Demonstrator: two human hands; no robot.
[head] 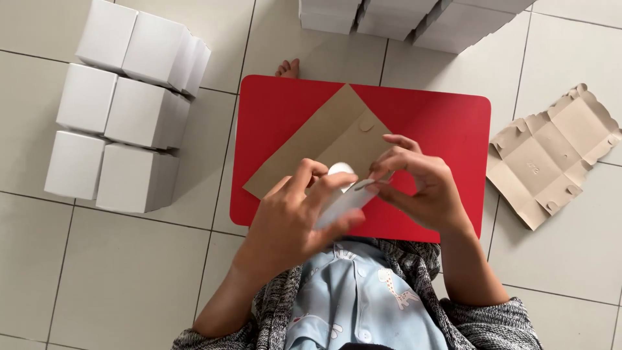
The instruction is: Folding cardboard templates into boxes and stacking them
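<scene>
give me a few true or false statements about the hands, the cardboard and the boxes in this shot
1. Both hands, the left hand and the right hand, grip a flat brown cardboard sheet with a white face over a red rounded-corner tabletop. True.
2. The assembled white cube boxes are stacked on the red tabletop. False: they stand on the pale tiled floor, to the left of it.
3. An unfolded brown box blank with scalloped edges lies on the floor right of the tabletop. True.
4. The right hand rests on that unfolded blank. False: it is apart from it, on the sheet over the tabletop.
5. No boxes show beyond the tabletop's far edge. False: more white boxes sit there.
</scene>
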